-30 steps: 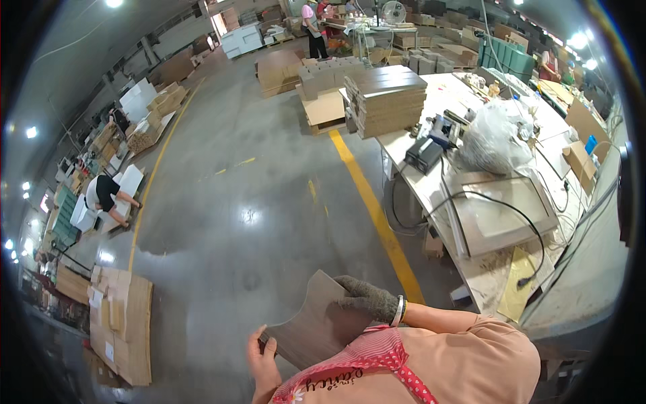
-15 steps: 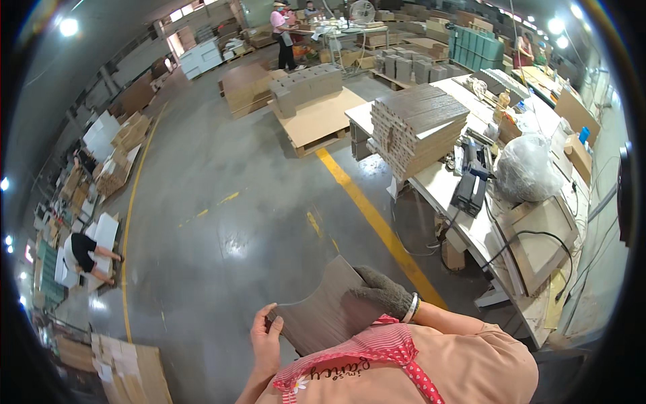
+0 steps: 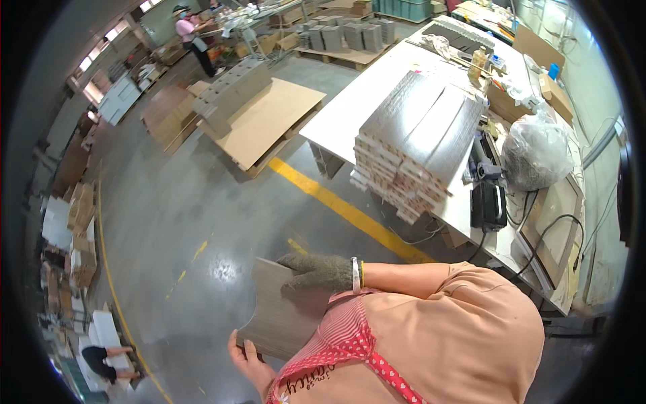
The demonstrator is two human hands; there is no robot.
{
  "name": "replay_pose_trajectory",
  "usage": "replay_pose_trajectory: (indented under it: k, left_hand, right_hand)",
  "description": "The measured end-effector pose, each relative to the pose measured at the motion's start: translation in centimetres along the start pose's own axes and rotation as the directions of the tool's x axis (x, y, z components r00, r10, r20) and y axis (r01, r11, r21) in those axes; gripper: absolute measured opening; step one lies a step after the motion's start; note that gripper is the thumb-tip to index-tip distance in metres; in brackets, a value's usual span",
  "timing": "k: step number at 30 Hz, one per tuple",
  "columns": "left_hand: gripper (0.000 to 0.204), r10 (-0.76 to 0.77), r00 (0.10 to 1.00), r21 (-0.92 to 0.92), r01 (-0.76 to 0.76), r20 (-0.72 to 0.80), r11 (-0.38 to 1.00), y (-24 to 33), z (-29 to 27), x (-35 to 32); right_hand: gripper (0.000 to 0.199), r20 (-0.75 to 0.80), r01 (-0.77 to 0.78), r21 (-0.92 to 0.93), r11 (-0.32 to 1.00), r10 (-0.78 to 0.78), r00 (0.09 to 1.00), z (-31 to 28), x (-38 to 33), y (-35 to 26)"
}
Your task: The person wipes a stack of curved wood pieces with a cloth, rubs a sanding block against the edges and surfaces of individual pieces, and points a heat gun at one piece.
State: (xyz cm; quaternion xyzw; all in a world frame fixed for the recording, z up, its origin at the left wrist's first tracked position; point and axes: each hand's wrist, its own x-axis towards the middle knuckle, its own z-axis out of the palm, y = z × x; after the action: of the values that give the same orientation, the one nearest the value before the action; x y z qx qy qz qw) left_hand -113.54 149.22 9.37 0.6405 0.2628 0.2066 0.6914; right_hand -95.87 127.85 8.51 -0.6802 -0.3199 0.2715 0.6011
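Note:
In front of my body I hold a grey-brown wood-grain panel with a curved cut along its left edge. My bare left hand grips its lower left corner, thumb on the face. A dark grey work glove covers my right hand, which is closed over the panel's upper edge, its fingers lying on the face. The panel is tilted, and its lower right part disappears behind my pink apron. To the right, a stack of similar panels with pale cut ends rests on a white table.
A black device with a cable, a clear plastic bag and a framed panel lie on the table. Ahead stands a pallet with a brown board and grey blocks. One person stands far left; another bends at lower left.
My view has swung to the right, bringing the table and stack closer. Both hands still hold the panel, which now sits lower and further left in the picture.

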Motion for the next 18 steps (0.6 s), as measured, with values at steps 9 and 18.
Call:
replay_pose_trajectory:
  k: [9,18]
  left_hand:
    - [0.036,-0.026,0.943,0.071,0.003,0.332,0.997,-0.7,6.0,24.7]
    - [0.037,-0.126,0.76,0.216,-0.019,0.638,0.976,1.2,14.8,47.7]
  right_hand:
    - [0.062,-0.284,-0.095,0.14,0.986,0.131,0.95,-7.3,14.3,4.7]
    - [0.07,-0.691,-0.19,0.064,0.98,0.181,0.7,-13.5,25.0,5.7]
